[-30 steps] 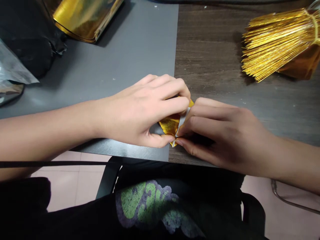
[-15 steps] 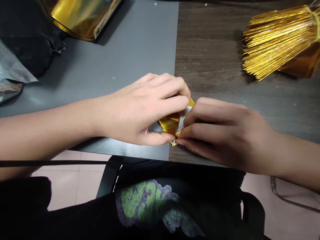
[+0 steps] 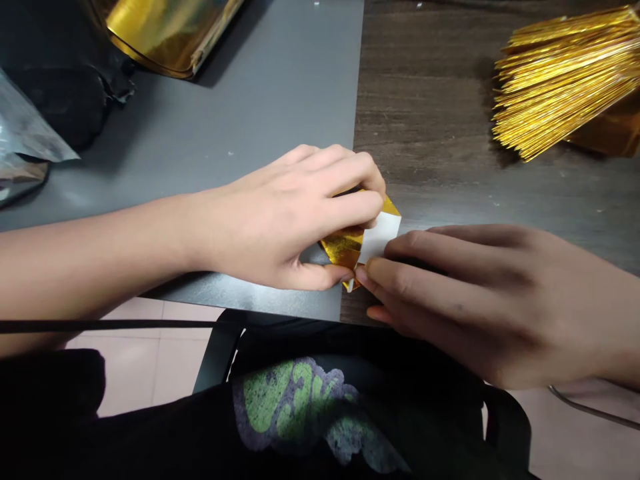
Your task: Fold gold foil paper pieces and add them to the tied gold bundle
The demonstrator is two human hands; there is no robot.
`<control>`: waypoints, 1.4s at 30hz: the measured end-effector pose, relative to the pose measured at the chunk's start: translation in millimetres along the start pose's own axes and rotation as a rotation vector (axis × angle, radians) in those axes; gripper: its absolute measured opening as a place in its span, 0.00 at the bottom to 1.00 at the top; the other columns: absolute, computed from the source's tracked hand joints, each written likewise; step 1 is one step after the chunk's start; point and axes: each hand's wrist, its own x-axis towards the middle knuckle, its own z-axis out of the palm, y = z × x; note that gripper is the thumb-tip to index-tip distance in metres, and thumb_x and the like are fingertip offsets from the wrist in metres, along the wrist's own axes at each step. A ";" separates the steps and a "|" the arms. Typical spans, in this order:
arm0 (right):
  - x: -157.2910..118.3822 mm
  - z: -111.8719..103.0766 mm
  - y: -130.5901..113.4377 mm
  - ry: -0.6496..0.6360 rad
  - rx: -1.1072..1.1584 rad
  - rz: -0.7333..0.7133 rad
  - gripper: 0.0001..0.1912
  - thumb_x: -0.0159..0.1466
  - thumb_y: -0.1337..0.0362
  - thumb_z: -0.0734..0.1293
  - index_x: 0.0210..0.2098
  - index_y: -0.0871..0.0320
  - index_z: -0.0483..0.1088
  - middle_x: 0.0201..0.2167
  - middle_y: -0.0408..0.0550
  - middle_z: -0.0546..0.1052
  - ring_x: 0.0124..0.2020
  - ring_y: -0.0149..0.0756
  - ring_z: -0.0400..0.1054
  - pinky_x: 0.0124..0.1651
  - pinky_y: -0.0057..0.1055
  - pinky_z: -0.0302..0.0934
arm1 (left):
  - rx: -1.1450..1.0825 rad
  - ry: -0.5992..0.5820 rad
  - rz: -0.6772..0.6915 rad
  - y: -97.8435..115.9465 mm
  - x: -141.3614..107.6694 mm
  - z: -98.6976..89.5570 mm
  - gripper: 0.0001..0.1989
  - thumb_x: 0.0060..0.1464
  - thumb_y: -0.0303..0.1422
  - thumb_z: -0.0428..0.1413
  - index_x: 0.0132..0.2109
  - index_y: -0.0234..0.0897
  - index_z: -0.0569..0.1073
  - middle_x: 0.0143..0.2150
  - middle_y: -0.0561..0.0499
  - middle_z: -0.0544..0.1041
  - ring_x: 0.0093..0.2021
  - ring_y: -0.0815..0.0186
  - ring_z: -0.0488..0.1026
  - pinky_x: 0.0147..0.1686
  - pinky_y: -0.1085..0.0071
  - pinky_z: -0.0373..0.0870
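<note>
A small piece of folded gold foil paper (image 3: 345, 245) with a white inner side lies across the edge of the grey mat and the wooden tabletop. My left hand (image 3: 295, 220) is closed over it from the left, fingers bent onto its top and thumb at its lower corner. At that same lower corner, the fingertips of my right hand (image 3: 475, 293) pinch the paper's edge. Part of the paper is covered by my left fingers.
A bundle of thin gold sticks (image 3: 565, 87) lies at the upper right. Gold foil sheets (image 3: 170, 33) rest at the upper left, beside a black plastic bag (image 3: 55, 80) and a clear plastic wrapper (image 3: 30, 127). The table's front edge runs just below my hands.
My right hand has shifted right and down, its upper fingers drawing off the paper and uncovering more of the white side. My left hand stays in place on the paper.
</note>
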 end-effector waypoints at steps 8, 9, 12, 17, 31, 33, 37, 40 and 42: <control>-1.6 -7.0 -2.2 -0.056 -0.045 -0.096 0.14 0.72 0.73 0.60 0.37 0.57 0.76 0.33 0.48 0.79 0.36 0.40 0.72 0.38 0.42 0.69 | 0.002 0.018 -0.003 2.1 0.8 0.5 0.11 0.62 0.38 0.54 0.48 0.37 0.69 0.60 0.39 0.71 0.64 0.43 0.68 0.60 0.44 0.67; -3.3 -5.0 -2.9 0.013 -0.050 -0.079 0.16 0.73 0.73 0.58 0.38 0.56 0.76 0.33 0.48 0.79 0.36 0.40 0.72 0.38 0.43 0.69 | 0.001 0.020 -0.006 1.9 0.7 0.5 0.11 0.62 0.38 0.54 0.48 0.37 0.69 0.60 0.39 0.71 0.64 0.44 0.68 0.60 0.45 0.67; -4.7 -0.8 -4.1 0.047 -0.089 -0.085 0.18 0.73 0.72 0.56 0.38 0.54 0.75 0.33 0.48 0.79 0.37 0.40 0.73 0.39 0.43 0.69 | 0.004 0.012 0.008 0.6 0.0 0.5 0.12 0.62 0.39 0.54 0.49 0.37 0.69 0.61 0.39 0.70 0.65 0.43 0.67 0.60 0.44 0.67; 4.7 -6.6 -2.8 -0.043 -0.054 -0.076 0.12 0.72 0.70 0.62 0.35 0.56 0.75 0.33 0.48 0.80 0.34 0.38 0.72 0.34 0.39 0.69 | 0.017 0.010 0.012 -0.8 -1.1 0.7 0.15 0.62 0.40 0.53 0.52 0.38 0.68 0.61 0.40 0.70 0.64 0.43 0.67 0.60 0.46 0.67; -2.8 2.2 -4.6 0.037 -0.081 -0.066 0.14 0.74 0.68 0.60 0.36 0.56 0.75 0.33 0.47 0.79 0.35 0.38 0.72 0.36 0.41 0.66 | 0.023 0.014 0.014 1.6 -0.3 1.3 0.13 0.61 0.38 0.54 0.49 0.37 0.68 0.61 0.39 0.70 0.63 0.44 0.68 0.56 0.49 0.68; -2.4 1.7 -4.1 0.024 -0.079 -0.056 0.13 0.74 0.67 0.60 0.38 0.56 0.75 0.35 0.47 0.79 0.36 0.39 0.72 0.37 0.41 0.67 | 0.019 0.013 0.006 2.2 -0.6 1.1 0.13 0.61 0.38 0.54 0.50 0.37 0.68 0.61 0.38 0.70 0.63 0.44 0.68 0.57 0.49 0.68; -2.8 2.8 -3.3 -0.002 -0.053 -0.012 0.12 0.74 0.64 0.61 0.39 0.56 0.76 0.37 0.48 0.80 0.36 0.40 0.72 0.37 0.43 0.67 | 0.009 0.005 0.003 3.1 -0.8 1.1 0.13 0.62 0.38 0.54 0.51 0.37 0.69 0.62 0.38 0.70 0.64 0.43 0.67 0.57 0.48 0.68; -2.7 3.5 -3.0 -0.003 -0.037 0.013 0.12 0.74 0.63 0.61 0.40 0.56 0.76 0.36 0.48 0.79 0.36 0.40 0.73 0.37 0.42 0.66 | 0.001 0.014 0.013 3.2 -0.6 1.4 0.14 0.62 0.38 0.54 0.51 0.36 0.69 0.61 0.38 0.70 0.62 0.44 0.68 0.57 0.47 0.68; -1.8 3.2 -2.9 0.005 -0.037 0.011 0.11 0.74 0.64 0.62 0.40 0.56 0.76 0.37 0.48 0.79 0.37 0.40 0.73 0.38 0.42 0.67 | -0.002 0.009 0.016 3.4 -0.4 1.7 0.14 0.61 0.37 0.54 0.51 0.35 0.69 0.61 0.38 0.70 0.62 0.43 0.69 0.57 0.47 0.68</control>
